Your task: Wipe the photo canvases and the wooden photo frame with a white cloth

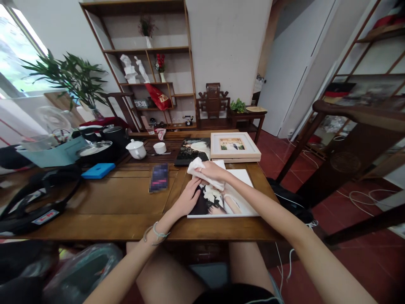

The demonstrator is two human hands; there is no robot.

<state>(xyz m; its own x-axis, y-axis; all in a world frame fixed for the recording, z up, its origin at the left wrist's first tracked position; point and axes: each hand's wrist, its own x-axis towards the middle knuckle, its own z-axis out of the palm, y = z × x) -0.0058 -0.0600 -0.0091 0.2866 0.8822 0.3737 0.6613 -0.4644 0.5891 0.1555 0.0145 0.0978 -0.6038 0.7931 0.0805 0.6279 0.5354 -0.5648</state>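
A large photo print (243, 198) with a white edge lies flat on the wooden table in front of me. It shows white flowers, a dark area and part of a person. My right hand (212, 171) is closed around a crumpled white cloth (196, 164), pressed against the upper part of the print. Over the print's left side rests my left hand (187, 198), fingers stretched out, its fingertips close to the cloth. Behind my hands are a second, dark photo print (193, 150) and a pale framed picture (236, 145).
To the left on the table (126, 207) are a phone (159, 177), a blue box (98, 170), black headgear (41, 207), a white lidded pot (136, 149) and a white cup (160, 147). A wooden chair (344, 152) stands at the right. A lined bin (85, 270) sits below.
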